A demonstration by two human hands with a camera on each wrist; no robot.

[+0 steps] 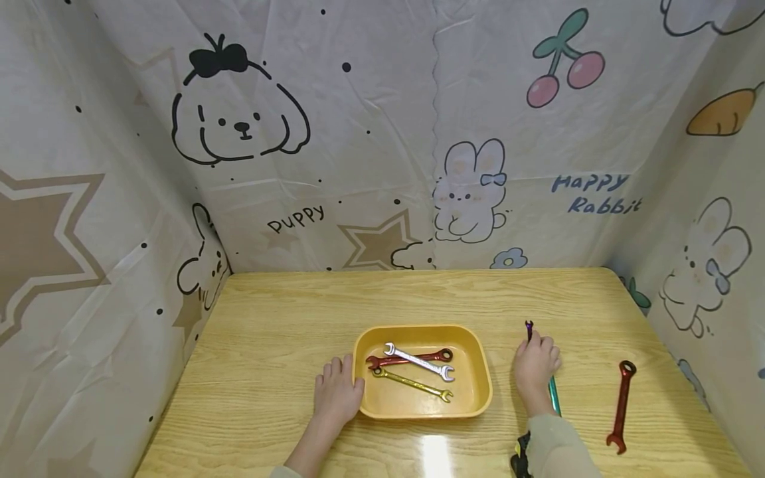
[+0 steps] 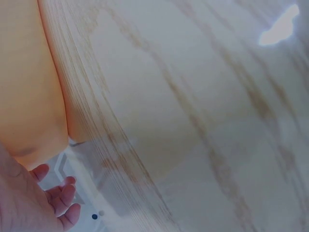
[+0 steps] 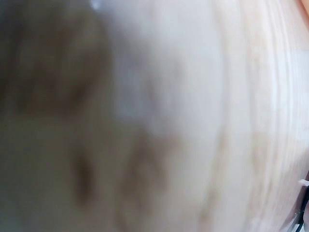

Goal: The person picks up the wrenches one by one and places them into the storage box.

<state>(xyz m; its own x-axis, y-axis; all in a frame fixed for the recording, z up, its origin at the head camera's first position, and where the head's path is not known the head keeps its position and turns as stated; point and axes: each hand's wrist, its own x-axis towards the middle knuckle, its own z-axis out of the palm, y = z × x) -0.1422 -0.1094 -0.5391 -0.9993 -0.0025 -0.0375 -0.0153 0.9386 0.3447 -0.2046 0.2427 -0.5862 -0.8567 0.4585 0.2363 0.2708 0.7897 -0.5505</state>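
My left hand (image 1: 339, 393) rests against the left side of a yellow plastic bin (image 1: 430, 413), thumb right at the rim. In the left wrist view its relaxed fingers (image 2: 63, 199) lie beside the bin wall (image 2: 31, 82). Inside the bin lie a silver wrench (image 1: 418, 360), a red wrench (image 1: 412, 359) and a gold wrench (image 1: 412, 383). To the bin's right, my right hand (image 1: 538, 368) grips a wrench (image 1: 554, 395), its purple jaw end beyond the fingers and its teal shaft below the palm; the middle is hidden. The right wrist view is mostly blurred tabletop.
Another red wrench (image 1: 622, 406) lies at the right of the wooden table (image 1: 287, 305). A black strap with a yellow part (image 1: 521, 455) is at the right wrist. Printed cloth (image 1: 370, 133) hangs along the back and both sides of the table.
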